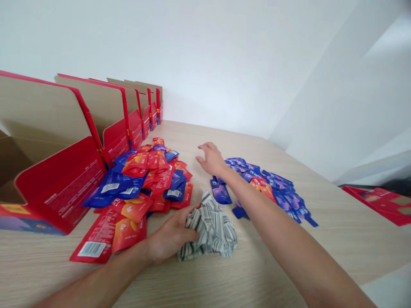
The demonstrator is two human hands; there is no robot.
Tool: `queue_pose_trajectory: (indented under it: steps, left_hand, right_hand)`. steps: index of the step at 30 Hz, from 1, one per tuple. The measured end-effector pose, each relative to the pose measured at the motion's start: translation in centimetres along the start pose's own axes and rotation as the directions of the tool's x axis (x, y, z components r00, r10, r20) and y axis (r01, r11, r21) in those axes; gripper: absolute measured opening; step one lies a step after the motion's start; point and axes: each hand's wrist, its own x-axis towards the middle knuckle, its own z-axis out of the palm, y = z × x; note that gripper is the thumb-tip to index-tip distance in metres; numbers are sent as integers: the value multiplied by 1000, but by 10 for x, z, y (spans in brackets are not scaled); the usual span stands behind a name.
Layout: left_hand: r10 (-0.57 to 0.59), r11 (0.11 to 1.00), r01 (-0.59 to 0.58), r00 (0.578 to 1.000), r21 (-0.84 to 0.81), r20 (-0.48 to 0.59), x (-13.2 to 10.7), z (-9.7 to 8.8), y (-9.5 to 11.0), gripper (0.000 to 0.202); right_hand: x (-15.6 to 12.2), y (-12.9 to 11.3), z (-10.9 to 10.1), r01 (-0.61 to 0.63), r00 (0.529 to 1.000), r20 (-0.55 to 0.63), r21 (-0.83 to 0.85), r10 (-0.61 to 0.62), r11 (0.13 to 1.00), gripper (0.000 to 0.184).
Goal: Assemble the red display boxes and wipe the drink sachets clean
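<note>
My left hand (171,235) is closed on a crumpled striped cloth (210,231) in grey, white and black, which rests on the table (154,282). Farther forward, my right hand (210,159) hovers with its fingers apart and nothing in them. To its left lies a mixed heap of red and blue packets (160,179), some with barcodes facing up. On its right is a spread of mostly blue packets (282,192), with a few red-orange packets (261,188) among them. My right forearm hides part of that spread.
Several open red cardboard boxes (64,192) stand in a row along the left side, flaps raised. A white wall (212,64) closes off the back. Beyond the table's right edge is a red printed cardboard piece (379,201), beside something dark.
</note>
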Motion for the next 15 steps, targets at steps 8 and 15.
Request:
queue_pose_trajectory:
  steps: [8, 15]
  left_hand:
    - [-9, 1000, 8, 999, 10, 37, 8, 1, 1, 72]
    - [-105, 994, 106, 994, -11, 12, 10, -7, -5, 86]
  right_hand:
    - [-7, 176, -9, -392, 907, 75, -213, 415, 895, 53]
    - [12, 218, 26, -344, 874, 257, -272, 412, 899, 72]
